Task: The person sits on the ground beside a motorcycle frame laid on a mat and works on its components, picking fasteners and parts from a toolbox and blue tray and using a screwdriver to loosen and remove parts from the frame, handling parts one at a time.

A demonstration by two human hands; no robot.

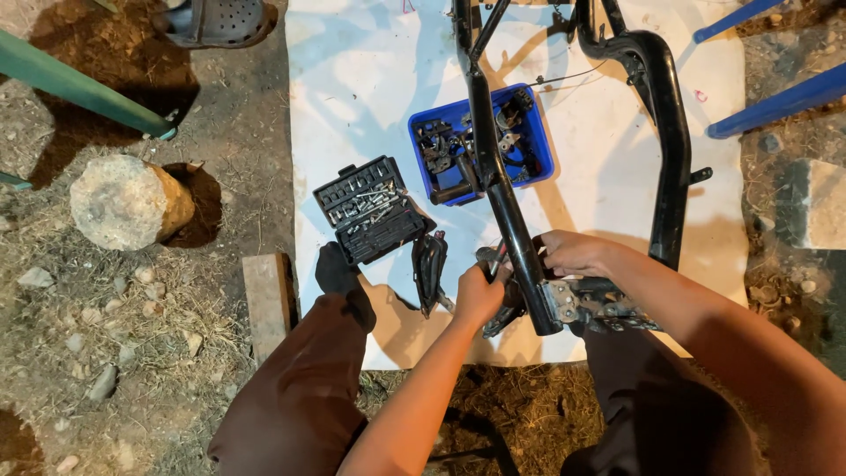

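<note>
Our left hand (478, 293) closes its grip on a screwdriver (498, 261), the tip set against the black frame tube (504, 198); our right hand (573, 253) clasps the same tube from the other side, just above a grey metal bracket (589, 302). The frame lies on a white sheet (352, 79) spread over the ground. A blue parts tray (539, 145) sits beneath the tube, and an open black socket case (371, 210) lies left of it.

An outdoor makeshift repair spot: white sheet (352, 79) on dirt ground (132, 353), socket set (370, 210), blue parts tray (538, 145).
</note>
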